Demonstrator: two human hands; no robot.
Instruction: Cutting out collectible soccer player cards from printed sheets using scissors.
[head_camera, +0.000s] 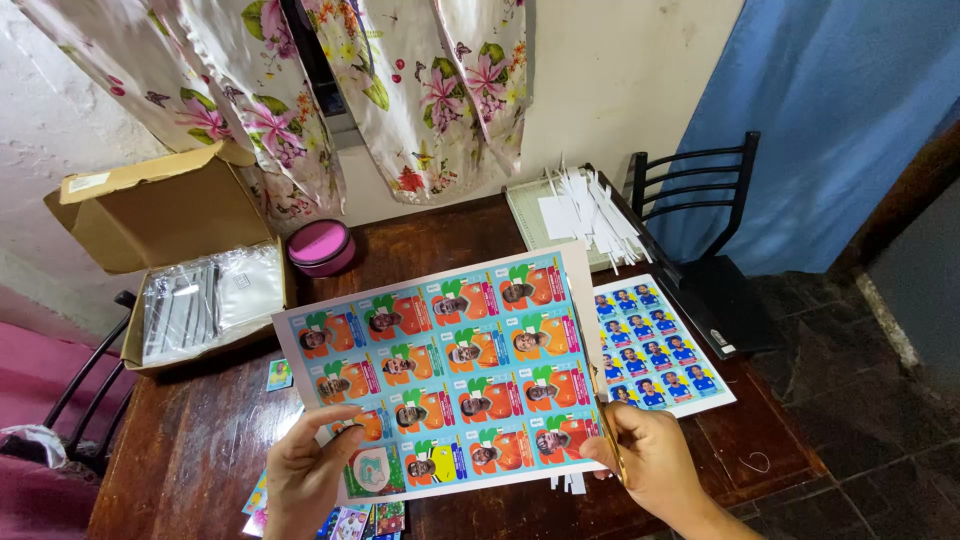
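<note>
Head view: one orange sticker sheet (440, 365) fills the centre of the frame, held above the table (200, 440). The left hand (305, 470) pinches its lower left edge, fingers curled shut on it; the right hand (650, 455) grips the lower right corner. A second, blue sheet (655, 350) lies right of centre. One open cardboard box (170, 255) sits upper left, one pink tin (320, 245) beside it. Bare wood shows lower left.
</note>
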